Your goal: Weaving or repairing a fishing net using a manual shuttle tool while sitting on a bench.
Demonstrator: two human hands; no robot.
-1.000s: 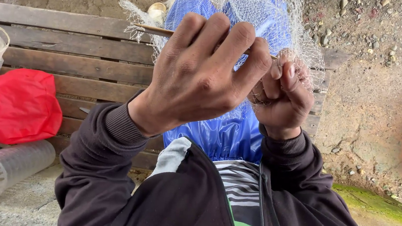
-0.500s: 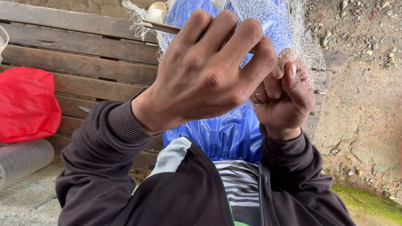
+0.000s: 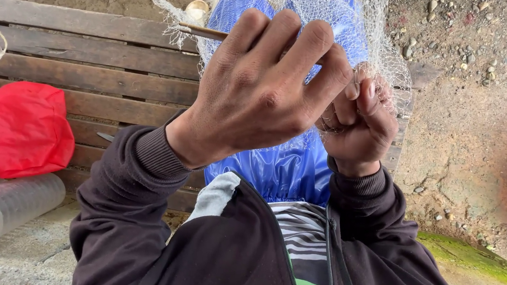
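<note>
Your left hand (image 3: 258, 93) grips a thin wooden netting needle (image 3: 202, 31); your right hand (image 3: 358, 121) pinches white mesh netting (image 3: 316, 6) draped over blue cloth (image 3: 288, 164). A red bag (image 3: 13, 128) lies at the wooden bench's (image 3: 95, 53) left edge.

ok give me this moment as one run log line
left hand: grips thin wooden stick | right hand: pinches white net | net draped over blue fabric | red bag on bench
</note>
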